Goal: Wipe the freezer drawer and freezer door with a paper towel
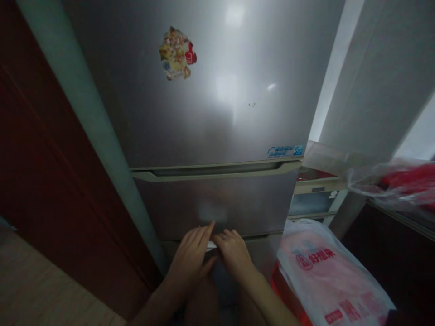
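Note:
In front of the silver refrigerator (pixel 170 199), my two hands are close together near the top of its lowest drawer. My left hand (pixel 190 251) has its fingers stretched out side by side, with the thumb apart below them. My right hand (pixel 234 251) has bent fingers held together, their tips near my left fingers. A small white piece (pixel 211 246) shows between the hands, right by the right fingertips. Most of it is hidden, so its kind and what my right hand holds cannot be made out.
A white plastic bag with red print (pixel 326 271) stands to the right, by a red bag (pixel 288 294). Clear plastic with something red inside (pixel 404 181) juts in above. A dark red door frame (pixel 61 172) borders the left. A food-shaped magnet (pixel 175 54) sticks to the upper door.

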A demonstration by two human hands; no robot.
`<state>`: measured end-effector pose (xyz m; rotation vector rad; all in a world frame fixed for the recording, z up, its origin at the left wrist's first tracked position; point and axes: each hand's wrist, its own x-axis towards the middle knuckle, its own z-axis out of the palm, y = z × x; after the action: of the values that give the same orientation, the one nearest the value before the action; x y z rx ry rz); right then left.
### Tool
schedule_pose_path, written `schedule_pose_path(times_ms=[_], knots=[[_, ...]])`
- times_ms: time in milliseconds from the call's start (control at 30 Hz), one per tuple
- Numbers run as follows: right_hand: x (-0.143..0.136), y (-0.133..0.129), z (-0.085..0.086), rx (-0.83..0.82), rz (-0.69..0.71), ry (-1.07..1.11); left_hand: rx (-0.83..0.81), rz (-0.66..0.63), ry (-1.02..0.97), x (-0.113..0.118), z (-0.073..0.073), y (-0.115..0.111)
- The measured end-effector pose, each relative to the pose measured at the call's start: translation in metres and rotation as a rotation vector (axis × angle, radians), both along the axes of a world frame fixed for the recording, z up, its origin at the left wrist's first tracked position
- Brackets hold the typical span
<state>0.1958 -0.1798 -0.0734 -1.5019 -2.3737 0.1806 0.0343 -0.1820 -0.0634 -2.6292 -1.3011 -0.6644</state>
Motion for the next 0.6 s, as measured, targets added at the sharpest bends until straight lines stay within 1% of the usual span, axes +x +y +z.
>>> schedule_pose_path(times_ms=[100, 167, 233, 300, 400, 500, 567, 600], knots=[[-0.001, -0.005, 0.006, -0.006, 0.043, -0.034, -0.175, 0.083, 0.105, 0.015, -0.005, -0.005], [0.001, -0.008, 0.004, -0.016, 0.04, -0.019, -0.263, 0.132, 0.138, 0.016, -0.005, -0.004], [0.008, -0.011, -0.001, -0.029, 0.022, 0.015, -0.339, 0.149, 0.138, 0.014, -0.005, -0.003], [0.018, -0.011, -0.008, -0.031, 0.01, 0.084, -0.411, 0.123, 0.069, 0.009, -0.007, 0.0], [0.034, -0.009, -0.019, -0.065, 0.056, 0.288, -0.536, 0.057, -0.152, -0.001, -0.012, 0.007], [0.045, -0.004, -0.026, -0.17, 0.105, 0.595, -0.672, 0.013, -0.341, -0.007, -0.016, 0.014], [0.048, 0.001, -0.026, -0.242, 0.109, 0.742, -0.741, -0.016, -0.392, -0.008, -0.018, 0.016], [0.048, 0.003, -0.025, -0.268, 0.105, 0.779, -0.77, -0.033, -0.4, -0.008, -0.019, 0.017]])
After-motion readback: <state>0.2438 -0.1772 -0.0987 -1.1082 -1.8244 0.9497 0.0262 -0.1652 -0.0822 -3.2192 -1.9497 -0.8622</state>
